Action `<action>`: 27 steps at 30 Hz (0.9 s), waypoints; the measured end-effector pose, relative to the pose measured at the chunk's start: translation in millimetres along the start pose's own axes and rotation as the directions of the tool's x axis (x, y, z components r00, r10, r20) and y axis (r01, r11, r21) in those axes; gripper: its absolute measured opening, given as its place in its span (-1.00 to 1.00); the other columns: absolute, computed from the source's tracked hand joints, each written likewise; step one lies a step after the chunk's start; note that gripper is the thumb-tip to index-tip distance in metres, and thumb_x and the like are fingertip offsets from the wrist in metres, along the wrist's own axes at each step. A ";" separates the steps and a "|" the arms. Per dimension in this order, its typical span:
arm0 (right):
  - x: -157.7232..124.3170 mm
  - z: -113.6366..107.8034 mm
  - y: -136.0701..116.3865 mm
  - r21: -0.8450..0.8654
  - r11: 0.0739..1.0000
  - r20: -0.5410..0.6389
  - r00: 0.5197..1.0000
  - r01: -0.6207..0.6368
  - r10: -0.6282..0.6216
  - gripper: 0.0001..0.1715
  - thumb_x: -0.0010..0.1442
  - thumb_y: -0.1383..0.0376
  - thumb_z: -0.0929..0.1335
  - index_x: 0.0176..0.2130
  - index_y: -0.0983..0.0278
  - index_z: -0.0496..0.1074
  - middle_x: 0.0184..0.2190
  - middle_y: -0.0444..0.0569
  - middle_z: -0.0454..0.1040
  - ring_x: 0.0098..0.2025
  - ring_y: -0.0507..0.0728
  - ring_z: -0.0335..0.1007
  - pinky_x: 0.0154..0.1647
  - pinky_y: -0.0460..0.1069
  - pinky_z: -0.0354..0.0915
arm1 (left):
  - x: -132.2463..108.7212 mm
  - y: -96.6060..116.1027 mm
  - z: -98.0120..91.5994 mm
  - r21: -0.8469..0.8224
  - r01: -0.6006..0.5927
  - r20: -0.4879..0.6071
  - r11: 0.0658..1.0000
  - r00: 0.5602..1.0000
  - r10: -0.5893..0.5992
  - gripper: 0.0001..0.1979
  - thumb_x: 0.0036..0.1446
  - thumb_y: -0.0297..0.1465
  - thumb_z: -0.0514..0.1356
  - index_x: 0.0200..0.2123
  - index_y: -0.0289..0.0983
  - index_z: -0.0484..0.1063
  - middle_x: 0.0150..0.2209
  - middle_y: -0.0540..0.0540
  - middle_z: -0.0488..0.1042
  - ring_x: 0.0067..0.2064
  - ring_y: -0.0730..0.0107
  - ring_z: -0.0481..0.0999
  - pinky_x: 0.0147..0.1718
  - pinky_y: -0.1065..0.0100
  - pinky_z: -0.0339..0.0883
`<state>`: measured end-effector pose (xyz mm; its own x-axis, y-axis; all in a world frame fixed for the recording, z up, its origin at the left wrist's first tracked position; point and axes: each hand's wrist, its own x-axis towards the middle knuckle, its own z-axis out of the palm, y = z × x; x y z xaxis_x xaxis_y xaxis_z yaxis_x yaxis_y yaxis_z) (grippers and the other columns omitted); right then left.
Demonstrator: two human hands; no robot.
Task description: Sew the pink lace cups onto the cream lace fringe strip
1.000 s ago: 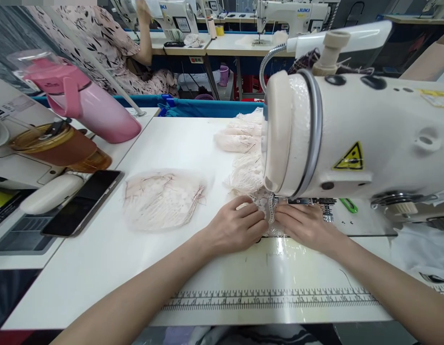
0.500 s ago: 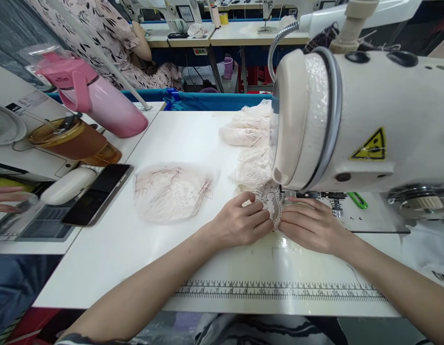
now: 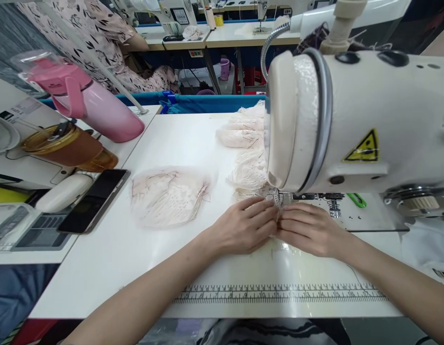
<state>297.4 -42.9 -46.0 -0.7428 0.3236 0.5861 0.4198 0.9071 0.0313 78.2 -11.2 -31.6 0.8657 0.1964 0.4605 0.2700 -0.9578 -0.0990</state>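
White lace fabric [image 3: 249,167] runs from the back of the table to the front of the sewing machine [image 3: 294,120], whose head hides part of it. My left hand [image 3: 245,225] lies over the lace's near end, fingers together and pressing on it. Close against its fingertips, my right hand [image 3: 310,229] has its fingers closed at the lace edge just in front of the presser foot area. The needle is hidden. A separate sheer piece with reddish threads [image 3: 169,196] lies flat to the left of my left hand.
A phone [image 3: 94,201], a white case [image 3: 64,192], a brown cup [image 3: 71,146] and a pink bottle [image 3: 88,103] stand or lie at the left. Green snips [image 3: 356,200] rest right of the needle area. A person [image 3: 99,43] sits beyond the table.
My left hand has flattened, its fingers now stretched over the lace and covering more of it. Another person's hand at the far left has left view. The camera view has shifted slightly.
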 end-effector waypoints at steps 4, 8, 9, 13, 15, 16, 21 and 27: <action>-0.2 -0.3 -0.6 0.007 1.000 0.006 1.000 -0.001 0.001 -0.85 0.18 0.47 0.35 -0.22 0.31 0.47 -0.28 -0.09 0.56 -0.15 0.04 0.44 0.00 0.02 0.41 | -3.6 -1.6 3.4 -0.099 0.160 0.180 0.982 0.974 -0.140 -0.48 0.14 -0.33 0.07 0.13 -0.48 0.24 0.13 -0.33 0.37 0.19 0.08 0.32 0.08 0.13 0.33; 1.3 -0.2 -1.7 0.022 1.000 0.017 1.000 -0.011 0.011 -0.87 0.20 0.46 0.34 -0.22 0.31 0.46 -0.27 -0.08 0.56 -0.14 0.04 0.44 -0.09 0.00 0.43 | -4.8 -3.8 4.4 -0.095 0.206 0.205 0.974 0.961 -0.183 -0.47 0.11 -0.34 0.06 0.14 -0.47 0.27 0.13 -0.30 0.39 0.21 0.08 0.32 0.14 0.09 0.28; 1.9 0.2 -1.9 0.030 0.999 0.008 1.000 -0.012 0.012 -0.87 0.20 0.45 0.34 -0.22 0.32 0.46 -0.27 -0.08 0.56 -0.15 0.04 0.45 -0.10 0.00 0.43 | -4.7 -4.6 4.2 -0.090 0.205 0.195 0.975 0.963 -0.185 -0.49 0.12 -0.35 0.05 0.13 -0.46 0.29 0.12 -0.28 0.40 0.20 0.10 0.32 0.15 0.10 0.27; 4.0 2.3 -2.3 0.041 0.999 -0.025 1.000 -0.015 0.016 -0.89 0.20 0.46 0.34 -0.24 0.32 0.46 -0.30 -0.09 0.57 -0.19 0.04 0.45 -0.13 -0.01 0.42 | -3.3 -7.4 2.7 -0.073 0.191 0.169 0.979 0.970 -0.177 -0.53 0.13 -0.36 0.04 0.08 -0.45 0.35 0.09 -0.26 0.43 0.18 0.15 0.37 0.17 0.12 0.24; 3.8 3.5 -2.3 0.035 0.999 -0.022 0.999 -0.023 0.023 -0.88 0.20 0.46 0.33 -0.25 0.32 0.46 -0.31 -0.10 0.57 -0.19 0.04 0.45 -0.12 -0.01 0.42 | -2.7 -8.1 2.1 -0.067 0.195 0.169 0.978 0.969 -0.182 -0.54 0.14 -0.36 0.03 0.07 -0.42 0.36 0.08 -0.24 0.44 0.17 0.15 0.38 0.16 0.12 0.26; 3.4 4.1 -2.2 0.032 0.999 -0.016 0.999 -0.027 0.028 -0.88 0.20 0.46 0.33 -0.25 0.31 0.46 -0.30 -0.11 0.57 -0.19 0.04 0.45 -0.12 -0.01 0.42 | -2.5 -8.3 1.9 -0.065 0.198 0.171 0.978 0.968 -0.184 -0.55 0.14 -0.36 0.03 0.08 -0.41 0.36 0.08 -0.23 0.44 0.17 0.16 0.38 0.15 0.12 0.27; -0.7 4.9 -2.3 0.022 0.999 0.012 0.999 -0.046 0.046 -0.86 0.17 0.50 0.34 -0.23 0.34 0.44 -0.28 -0.11 0.56 -0.14 0.06 0.44 -0.13 0.01 0.43 | -2.0 -7.1 2.1 -0.042 0.215 0.194 0.976 0.960 -0.203 -0.53 0.10 -0.37 0.07 0.07 -0.42 0.36 0.08 -0.24 0.44 0.17 0.12 0.37 0.14 0.10 0.27; -8.0 5.3 0.3 -0.030 0.995 0.062 0.993 -0.100 0.102 -0.81 0.19 0.51 0.30 -0.22 0.28 0.43 -0.30 -0.13 0.53 -0.14 0.03 0.42 -0.07 0.01 0.41 | -1.1 -2.9 4.8 -0.015 0.216 0.176 0.976 0.962 -0.210 -0.53 0.15 -0.30 0.04 0.07 -0.44 0.37 0.07 -0.28 0.45 0.14 0.07 0.40 0.11 0.09 0.28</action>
<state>300.6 -43.8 -54.9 -0.7269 0.4303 0.5353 0.5074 0.8617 -0.0036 78.5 -7.5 -36.0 0.8500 0.4273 0.3081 0.4445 -0.8956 0.0158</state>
